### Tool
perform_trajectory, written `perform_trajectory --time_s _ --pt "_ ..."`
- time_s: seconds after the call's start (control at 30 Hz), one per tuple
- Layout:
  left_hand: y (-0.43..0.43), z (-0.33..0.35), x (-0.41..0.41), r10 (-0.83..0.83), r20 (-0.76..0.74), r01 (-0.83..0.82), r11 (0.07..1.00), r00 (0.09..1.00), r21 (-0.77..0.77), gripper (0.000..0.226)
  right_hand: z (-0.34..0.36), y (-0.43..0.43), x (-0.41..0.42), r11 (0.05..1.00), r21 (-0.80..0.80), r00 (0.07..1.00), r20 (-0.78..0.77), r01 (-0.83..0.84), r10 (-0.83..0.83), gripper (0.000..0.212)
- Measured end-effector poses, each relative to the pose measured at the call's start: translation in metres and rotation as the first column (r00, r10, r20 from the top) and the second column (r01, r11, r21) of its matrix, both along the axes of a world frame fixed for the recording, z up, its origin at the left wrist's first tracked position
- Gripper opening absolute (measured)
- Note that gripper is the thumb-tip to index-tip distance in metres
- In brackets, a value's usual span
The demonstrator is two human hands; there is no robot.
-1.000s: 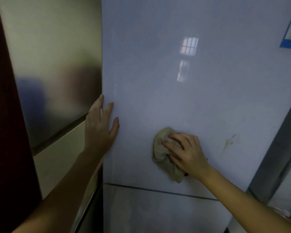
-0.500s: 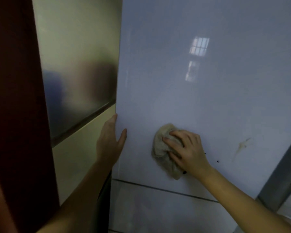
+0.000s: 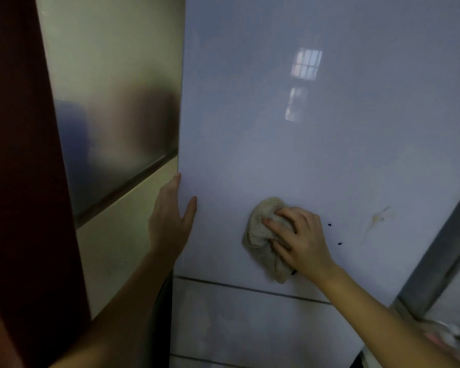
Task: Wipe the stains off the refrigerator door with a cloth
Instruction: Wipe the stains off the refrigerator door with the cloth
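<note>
Left hand (image 3: 170,224) slid to grip glossy door (image 3: 276,155) edge; right hand (image 3: 303,243) clutches crumpled cloth (image 3: 258,235).

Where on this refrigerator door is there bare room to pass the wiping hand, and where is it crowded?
Free: the wide upper refrigerator door above both hands, and the strip between the left hand at the edge and the cloth. Crowded: right of the right hand, where dark specks and a brown stain sit.
</note>
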State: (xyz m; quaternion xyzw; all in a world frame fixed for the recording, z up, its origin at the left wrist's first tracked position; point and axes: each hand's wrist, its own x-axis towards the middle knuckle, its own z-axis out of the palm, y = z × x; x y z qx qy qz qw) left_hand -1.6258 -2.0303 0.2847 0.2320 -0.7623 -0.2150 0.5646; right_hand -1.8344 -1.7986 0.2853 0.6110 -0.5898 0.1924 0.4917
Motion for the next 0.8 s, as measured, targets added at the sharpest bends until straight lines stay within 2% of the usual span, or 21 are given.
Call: perform_trajectory --time_s 0.17,0.27,0.4,0.47,0.67,0.8 --pt "-0.001 -0.001 0.0 -0.018 0.002 0.018 1.0 1.0 0.008 0.065 -0.014 0.042 -0.016 0.996 -0.006 0.996 0.024 0.089 -0.089 0.038" --pt "-0.003 -0.004 0.0 -0.015 0.011 0.015 1.0 1.0 0.014 0.067 0.003 0.062 -0.024 0.979 -0.1 0.982 0.088 0.175 -0.167 0.037" --pt "-0.001 -0.004 -0.001 -0.01 0.02 0.01 1.0 1.0 0.012 0.068 0.02 0.05 -0.01 0.956 -0.228 0.97 0.2 0.183 -0.138 0.037" --pt "0.0 -0.004 -0.002 -0.001 0.028 0.001 1.0 1.0 0.008 0.068 0.011 0.036 -0.002 0.964 -0.212 0.97 0.216 0.158 -0.111 0.038" --pt "-0.001 -0.003 0.001 -0.017 0.052 0.016 1.0 0.998 0.014 0.069 -0.035 0.034 -0.005 0.999 -0.019 0.988 0.148 0.042 -0.039 0.047" --pt "-0.005 -0.002 0.005 -0.021 0.077 0.021 1.0 0.997 -0.002 0.069 -0.008 0.049 -0.014 0.994 -0.071 0.987 0.141 0.088 -0.077 0.041"
